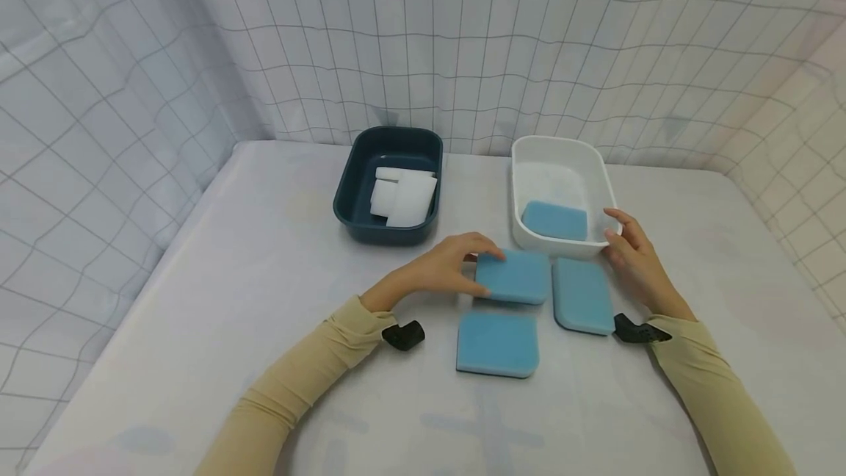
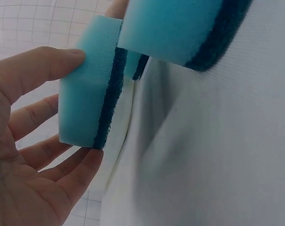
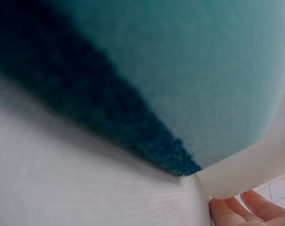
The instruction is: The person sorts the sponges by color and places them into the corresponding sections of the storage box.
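Note:
My left hand [image 1: 452, 264] holds a blue sponge [image 1: 512, 277] by its left end, thumb on one long side and fingers on the other. The left wrist view shows that sponge [image 2: 85, 94] with a dark scouring layer on one face. My right hand [image 1: 636, 259] grips the front right corner of a white container [image 1: 560, 247], and its fingertips [image 3: 260, 205] lie against the wall in the right wrist view. Inside the container, another blue sponge [image 1: 555, 220] lies at the front.
Two more blue sponges, one to the right [image 1: 583, 295] and one nearer [image 1: 498, 344], lie on the white-covered table [image 1: 317, 417]. A dark teal container [image 1: 390, 235] with several white blocks [image 1: 411, 200] stands at the back left. Grid-patterned curtains [image 1: 423, 42] surround the table.

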The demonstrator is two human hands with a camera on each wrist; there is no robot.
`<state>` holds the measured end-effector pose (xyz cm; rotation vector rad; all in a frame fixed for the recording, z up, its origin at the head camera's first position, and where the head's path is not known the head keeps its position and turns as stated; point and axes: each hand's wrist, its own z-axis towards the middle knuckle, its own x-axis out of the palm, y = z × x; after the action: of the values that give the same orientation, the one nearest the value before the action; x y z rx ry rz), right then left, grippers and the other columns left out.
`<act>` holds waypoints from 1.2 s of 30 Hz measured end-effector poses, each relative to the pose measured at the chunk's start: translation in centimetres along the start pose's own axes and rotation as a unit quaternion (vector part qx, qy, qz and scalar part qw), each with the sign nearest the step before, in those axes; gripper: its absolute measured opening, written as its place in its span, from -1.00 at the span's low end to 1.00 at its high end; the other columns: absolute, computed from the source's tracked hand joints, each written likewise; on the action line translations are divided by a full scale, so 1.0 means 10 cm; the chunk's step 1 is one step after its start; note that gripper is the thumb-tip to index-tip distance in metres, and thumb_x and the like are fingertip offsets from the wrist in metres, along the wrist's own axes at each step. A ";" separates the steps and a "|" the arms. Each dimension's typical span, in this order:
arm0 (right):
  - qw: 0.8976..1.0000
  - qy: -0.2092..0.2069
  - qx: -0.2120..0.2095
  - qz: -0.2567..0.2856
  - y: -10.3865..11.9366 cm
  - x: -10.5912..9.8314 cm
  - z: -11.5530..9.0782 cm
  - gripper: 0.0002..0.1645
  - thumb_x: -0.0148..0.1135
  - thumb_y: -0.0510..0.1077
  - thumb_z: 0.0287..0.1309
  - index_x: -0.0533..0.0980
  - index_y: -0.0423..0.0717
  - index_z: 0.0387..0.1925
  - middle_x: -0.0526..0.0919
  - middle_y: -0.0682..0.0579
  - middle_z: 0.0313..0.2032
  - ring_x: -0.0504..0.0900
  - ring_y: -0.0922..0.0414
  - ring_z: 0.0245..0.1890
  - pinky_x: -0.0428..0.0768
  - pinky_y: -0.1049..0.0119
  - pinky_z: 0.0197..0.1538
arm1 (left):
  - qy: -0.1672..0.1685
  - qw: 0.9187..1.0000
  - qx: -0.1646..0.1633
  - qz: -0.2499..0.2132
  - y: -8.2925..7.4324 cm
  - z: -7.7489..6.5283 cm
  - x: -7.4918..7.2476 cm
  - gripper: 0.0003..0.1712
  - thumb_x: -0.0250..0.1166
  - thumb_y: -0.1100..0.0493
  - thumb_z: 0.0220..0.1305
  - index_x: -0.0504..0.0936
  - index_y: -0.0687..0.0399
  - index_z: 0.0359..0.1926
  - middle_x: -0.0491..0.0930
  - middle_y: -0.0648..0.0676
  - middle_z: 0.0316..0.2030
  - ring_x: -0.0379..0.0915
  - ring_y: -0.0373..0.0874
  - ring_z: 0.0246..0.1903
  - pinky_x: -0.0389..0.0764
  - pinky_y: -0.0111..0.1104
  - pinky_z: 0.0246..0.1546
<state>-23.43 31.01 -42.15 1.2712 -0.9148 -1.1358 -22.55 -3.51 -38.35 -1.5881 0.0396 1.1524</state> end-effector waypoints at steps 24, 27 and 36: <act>1.000 0.005 0.013 -0.016 0.00 -0.01 0.00 -0.41 -0.13 0.00 0.41 0.05 0.16 0.40 -0.26 -0.32 0.43 0.14 0.21 0.33 0.38 0.80 0.05 | -0.026 0.999 0.025 -0.008 -0.17 0.22 -0.16 -0.38 0.42 0.16 0.04 0.48 0.12 0.16 0.43 0.11 0.19 0.35 -0.08 0.21 0.49 -0.31 0.21; 1.000 0.003 0.011 -0.013 -0.01 -0.01 -0.01 -0.41 -0.12 0.00 0.40 0.06 0.15 0.40 -0.24 -0.34 0.41 0.15 0.23 0.31 0.38 0.80 0.05 | -0.027 0.999 0.019 -0.010 -0.17 0.27 -0.16 -0.38 0.41 0.16 0.05 0.47 0.10 0.17 0.42 0.10 0.20 0.35 -0.09 0.22 0.48 -0.33 0.23; 1.000 -0.002 0.021 -0.023 0.02 -0.01 0.01 -0.37 -0.10 0.02 0.39 0.04 0.10 0.41 -0.22 -0.32 0.42 0.12 0.20 0.33 0.37 0.82 0.04 | -0.041 0.999 0.006 -0.011 -0.18 0.39 -0.17 -0.38 0.41 0.15 0.06 0.47 0.08 0.18 0.40 0.09 0.22 0.32 -0.10 0.24 0.47 -0.35 0.23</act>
<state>-23.52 31.07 -41.96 1.3306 -0.9214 -1.1616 -24.94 -0.75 -35.49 -1.5263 -0.0249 1.1962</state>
